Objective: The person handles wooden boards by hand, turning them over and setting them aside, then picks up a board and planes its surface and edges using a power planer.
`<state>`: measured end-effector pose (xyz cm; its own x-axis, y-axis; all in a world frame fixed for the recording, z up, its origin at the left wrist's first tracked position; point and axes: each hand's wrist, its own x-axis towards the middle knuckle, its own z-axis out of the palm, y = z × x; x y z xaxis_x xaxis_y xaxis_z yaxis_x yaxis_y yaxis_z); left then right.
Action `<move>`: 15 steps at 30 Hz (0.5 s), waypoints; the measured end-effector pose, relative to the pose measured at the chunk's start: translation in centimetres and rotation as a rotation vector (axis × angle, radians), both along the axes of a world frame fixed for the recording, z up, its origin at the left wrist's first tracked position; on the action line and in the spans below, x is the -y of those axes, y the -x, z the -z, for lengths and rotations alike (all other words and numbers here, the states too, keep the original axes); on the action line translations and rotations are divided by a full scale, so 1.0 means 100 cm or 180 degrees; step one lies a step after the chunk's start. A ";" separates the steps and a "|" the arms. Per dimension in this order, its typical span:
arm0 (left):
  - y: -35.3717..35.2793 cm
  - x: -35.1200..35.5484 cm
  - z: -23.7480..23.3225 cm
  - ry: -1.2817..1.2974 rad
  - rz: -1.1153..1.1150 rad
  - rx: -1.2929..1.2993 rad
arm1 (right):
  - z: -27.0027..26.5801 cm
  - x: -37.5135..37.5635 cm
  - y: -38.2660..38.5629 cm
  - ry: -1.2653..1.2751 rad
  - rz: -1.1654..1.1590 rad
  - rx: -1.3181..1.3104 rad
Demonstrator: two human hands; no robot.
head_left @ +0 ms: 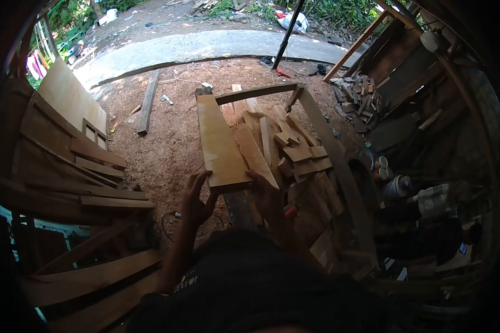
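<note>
A wide, pale wooden board (222, 141) lies lengthwise in front of me, its far end over the corner of a wooden frame (328, 136). My left hand (196, 197) grips the board's near left corner, thumb and fingers at the edge. At the near right corner, my right hand (265, 194) is closed on the same board, its fingertips partly hidden. Just right of the board is a narrower plank (255, 155), slanting toward me. Wood offcuts (303, 150) are heaped inside the frame.
Planks (94, 172) are stacked along the left side, with a plywood sheet (72, 97) leaning behind. A loose beam (148, 102) lies on the sawdust-covered ground (172, 125). Scrap wood (364, 100) and paint cans (397, 186) are on the right. A concrete path (205, 50) crosses beyond.
</note>
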<state>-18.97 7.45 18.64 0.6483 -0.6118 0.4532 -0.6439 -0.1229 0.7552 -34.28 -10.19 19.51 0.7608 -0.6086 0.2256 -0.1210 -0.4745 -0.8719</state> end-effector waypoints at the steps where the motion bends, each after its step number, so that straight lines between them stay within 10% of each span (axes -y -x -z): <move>1: 0.005 -0.002 0.005 -0.0011 0.0084 -0.0017 | 0.008 -0.002 0.007 -0.0025 -0.0006 -0.0038; 15: 0.061 -0.021 0.162 -0.1045 0.0832 -0.0589 | 0.162 -0.002 0.084 -0.0597 -0.0366 -0.0787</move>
